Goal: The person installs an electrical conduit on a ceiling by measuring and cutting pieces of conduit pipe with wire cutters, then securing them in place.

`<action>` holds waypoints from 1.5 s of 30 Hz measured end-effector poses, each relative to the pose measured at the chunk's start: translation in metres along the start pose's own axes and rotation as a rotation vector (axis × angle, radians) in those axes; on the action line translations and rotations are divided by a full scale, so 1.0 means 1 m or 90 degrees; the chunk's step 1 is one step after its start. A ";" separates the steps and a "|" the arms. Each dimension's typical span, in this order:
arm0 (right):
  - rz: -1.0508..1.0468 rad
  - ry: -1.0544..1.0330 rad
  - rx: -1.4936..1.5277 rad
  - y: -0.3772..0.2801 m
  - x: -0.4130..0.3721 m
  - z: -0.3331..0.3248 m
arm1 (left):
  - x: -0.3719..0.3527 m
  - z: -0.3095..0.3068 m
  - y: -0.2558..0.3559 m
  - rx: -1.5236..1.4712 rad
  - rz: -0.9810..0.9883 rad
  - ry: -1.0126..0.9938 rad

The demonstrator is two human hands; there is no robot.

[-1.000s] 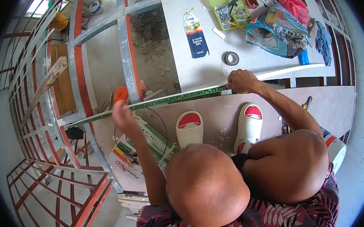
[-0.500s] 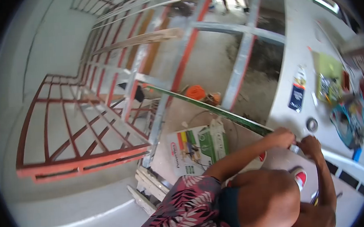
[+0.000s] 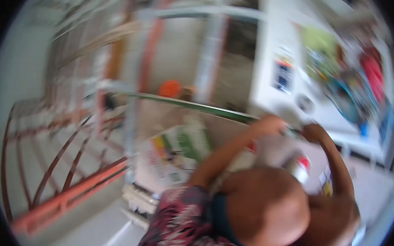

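The view is blurred by motion. A long green strip [image 3: 200, 107] runs from the upper left to my left hand [image 3: 270, 125], whose fingers are closed at its right end. Close by on the right is my right hand [image 3: 314, 133], also closed; what it holds is too blurred to name. A small light piece shows between the two hands. Below them are my bent knees and a red and white shoe [image 3: 302, 168]. A white and green printed sack [image 3: 180, 149] lies on the board left of my forearm.
Red metal bars [image 3: 69, 196] stand at the left, with grey and red beams behind. On the white panel [image 3: 265, 49] at the right lie a dark packet [image 3: 284, 76], a tape roll [image 3: 304, 102], a yellow-green bag [image 3: 318, 46] and a blue bag [image 3: 344, 99]. An orange object [image 3: 170, 88] sits beyond the strip.
The camera view has turned, so the scene sits further left and is more blurred. Both hands stay near the strip's right end, a little further apart. The person in the background is no longer visible.
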State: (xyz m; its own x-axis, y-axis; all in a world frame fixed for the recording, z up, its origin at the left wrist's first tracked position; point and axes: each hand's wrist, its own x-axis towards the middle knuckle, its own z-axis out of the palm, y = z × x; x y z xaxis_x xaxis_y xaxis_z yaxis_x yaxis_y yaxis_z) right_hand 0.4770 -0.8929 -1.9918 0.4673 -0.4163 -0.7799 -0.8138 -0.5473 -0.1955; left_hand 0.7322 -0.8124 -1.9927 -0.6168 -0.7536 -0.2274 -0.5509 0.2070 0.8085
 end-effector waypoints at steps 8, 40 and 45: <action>0.063 0.069 0.187 -0.010 -0.043 -0.032 | -0.007 -0.009 -0.009 -0.003 -0.107 0.031; 0.138 0.156 0.181 -0.028 -0.047 -0.037 | 0.022 -0.034 -0.024 -0.279 -0.268 -0.152; 0.136 0.157 0.188 -0.026 -0.045 -0.037 | 0.033 -0.034 -0.038 -0.402 -0.301 -0.234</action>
State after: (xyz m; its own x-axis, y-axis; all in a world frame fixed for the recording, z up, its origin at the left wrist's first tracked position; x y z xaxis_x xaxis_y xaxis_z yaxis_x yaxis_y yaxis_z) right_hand 0.4898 -0.8865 -1.9298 0.3178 -0.6775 -0.6633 -0.9480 -0.2150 -0.2346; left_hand 0.7519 -0.8665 -2.0123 -0.6046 -0.4014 -0.6880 -0.4474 -0.5435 0.7102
